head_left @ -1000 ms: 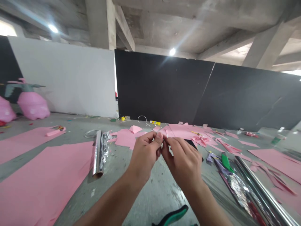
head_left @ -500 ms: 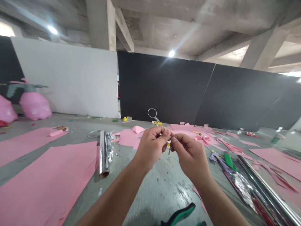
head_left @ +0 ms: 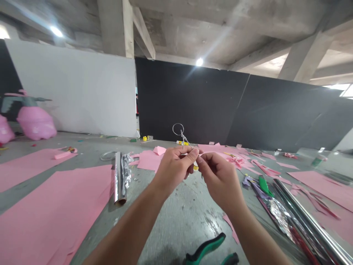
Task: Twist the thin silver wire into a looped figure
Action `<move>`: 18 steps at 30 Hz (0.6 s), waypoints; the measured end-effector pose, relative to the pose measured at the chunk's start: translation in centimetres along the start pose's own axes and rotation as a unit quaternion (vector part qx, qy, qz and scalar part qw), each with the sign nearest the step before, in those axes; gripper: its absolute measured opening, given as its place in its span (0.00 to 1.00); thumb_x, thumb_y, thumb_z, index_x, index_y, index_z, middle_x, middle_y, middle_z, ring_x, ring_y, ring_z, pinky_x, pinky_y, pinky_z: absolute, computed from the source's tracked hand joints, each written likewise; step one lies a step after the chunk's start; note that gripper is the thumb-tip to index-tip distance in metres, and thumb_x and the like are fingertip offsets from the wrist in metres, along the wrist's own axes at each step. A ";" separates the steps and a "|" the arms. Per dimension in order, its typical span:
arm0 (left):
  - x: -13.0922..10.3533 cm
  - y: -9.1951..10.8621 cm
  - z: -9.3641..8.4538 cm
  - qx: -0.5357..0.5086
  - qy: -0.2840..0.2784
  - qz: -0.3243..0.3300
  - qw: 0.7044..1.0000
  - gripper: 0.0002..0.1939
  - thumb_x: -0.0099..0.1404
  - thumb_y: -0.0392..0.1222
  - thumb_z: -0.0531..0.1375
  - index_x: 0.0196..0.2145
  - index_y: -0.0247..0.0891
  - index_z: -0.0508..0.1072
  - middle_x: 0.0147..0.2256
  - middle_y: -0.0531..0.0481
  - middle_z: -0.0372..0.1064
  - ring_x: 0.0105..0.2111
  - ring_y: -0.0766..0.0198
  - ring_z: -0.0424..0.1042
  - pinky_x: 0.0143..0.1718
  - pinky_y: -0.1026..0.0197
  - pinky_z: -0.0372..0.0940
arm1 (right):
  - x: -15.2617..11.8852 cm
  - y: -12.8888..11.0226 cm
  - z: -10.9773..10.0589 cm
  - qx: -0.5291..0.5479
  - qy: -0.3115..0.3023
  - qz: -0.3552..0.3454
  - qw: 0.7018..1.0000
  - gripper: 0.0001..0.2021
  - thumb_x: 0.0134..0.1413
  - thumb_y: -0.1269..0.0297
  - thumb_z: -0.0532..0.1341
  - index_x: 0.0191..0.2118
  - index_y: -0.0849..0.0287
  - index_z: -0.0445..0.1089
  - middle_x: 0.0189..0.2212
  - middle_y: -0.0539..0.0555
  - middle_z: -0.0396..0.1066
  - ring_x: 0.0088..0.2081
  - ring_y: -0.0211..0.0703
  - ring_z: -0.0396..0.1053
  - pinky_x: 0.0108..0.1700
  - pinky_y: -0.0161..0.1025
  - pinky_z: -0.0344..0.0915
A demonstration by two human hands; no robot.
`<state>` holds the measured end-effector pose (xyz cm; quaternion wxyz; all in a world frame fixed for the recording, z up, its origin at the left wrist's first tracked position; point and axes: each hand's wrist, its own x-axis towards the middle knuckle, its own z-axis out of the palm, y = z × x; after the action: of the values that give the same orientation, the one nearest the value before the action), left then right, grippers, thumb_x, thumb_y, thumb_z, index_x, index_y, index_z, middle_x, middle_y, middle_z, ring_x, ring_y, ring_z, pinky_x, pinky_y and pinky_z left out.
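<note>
Between both hands is a twisted silvery wire (head_left: 185, 137), its round loop standing up beyond my fingers. My left hand (head_left: 178, 163) pinches the wire's lower part between thumb and forefinger. Right beside it, my right hand (head_left: 217, 173) is closed in a pinch on the wire's near end, fingertips almost touching the left ones. Most of that end is hidden by the fingers. Pliers with green and black handles (head_left: 208, 248) lie on the floor below my hands, partly cut off by the frame's edge.
A foil roll (head_left: 118, 180) and large pink sheets (head_left: 68, 198) lie to the left. On the right are long silver rolls (head_left: 306, 217), a green cutter (head_left: 265, 186) and pink scraps (head_left: 317, 202). Pink spray bottles (head_left: 37, 123) stand far left, before dark and white panels (head_left: 187, 99).
The fingers have shifted slightly on the wire, and the wire's near end shows less below my right fingertips. The view has turned a little to the right.
</note>
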<state>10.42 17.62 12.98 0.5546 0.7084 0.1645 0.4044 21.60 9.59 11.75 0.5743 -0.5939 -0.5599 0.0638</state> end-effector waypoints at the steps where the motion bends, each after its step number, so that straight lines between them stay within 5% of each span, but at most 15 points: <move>1: -0.1 0.0 0.1 0.007 -0.001 0.002 1.000 0.16 0.68 0.50 0.56 0.40 0.38 0.79 0.18 0.55 0.60 0.17 0.70 0.57 0.17 0.65 0.52 | -0.1 0.0 -0.1 -0.023 0.012 -0.010 1.000 0.12 0.61 0.58 0.57 0.29 0.59 0.67 0.20 0.47 0.65 0.21 0.33 0.57 0.23 0.34 0.54; 10: -0.2 -1.0 1.0 -0.032 0.071 0.004 0.997 0.14 0.66 0.50 0.58 0.39 0.38 0.78 0.17 0.55 0.60 0.17 0.70 0.56 0.16 0.67 0.51 | -0.1 -0.1 0.5 0.030 0.029 -0.024 0.999 0.14 0.63 0.60 0.53 0.27 0.58 0.64 0.20 0.47 0.60 0.22 0.34 0.55 0.24 0.35 0.52; 18: -0.1 -0.8 1.0 -0.092 0.065 0.036 0.993 0.10 0.65 0.46 0.61 0.33 0.37 0.75 0.20 0.54 0.63 0.18 0.70 0.62 0.15 0.67 0.54 | 0.3 0.2 -0.3 0.205 -0.055 0.085 0.974 0.14 0.60 0.55 0.57 0.28 0.58 0.65 0.20 0.46 0.55 0.22 0.33 0.50 0.23 0.35 0.48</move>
<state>11.29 17.14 12.16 0.5905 0.6320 0.1372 0.4828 22.05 9.68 11.87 0.6443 -0.5046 -0.5133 0.2584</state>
